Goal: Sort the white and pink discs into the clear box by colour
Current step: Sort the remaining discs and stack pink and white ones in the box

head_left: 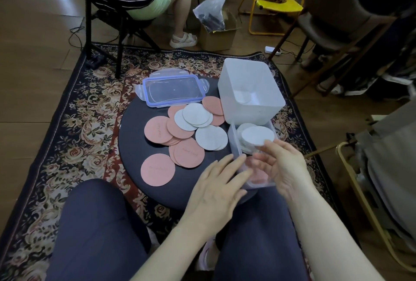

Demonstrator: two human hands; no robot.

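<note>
While the right hand [279,163] pinches a white disc [257,135] over the clear box [234,143] at 3 o'clock of the stool, left hand [216,186], fingers straight, steadies its wall; lower it flat onto the white stack, pinks nearer.

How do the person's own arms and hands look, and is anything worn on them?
Both forearms are bare, with no sleeves in view. The left hand and the right hand wear no gloves, and no rings, watch or bracelet are visible.
</note>
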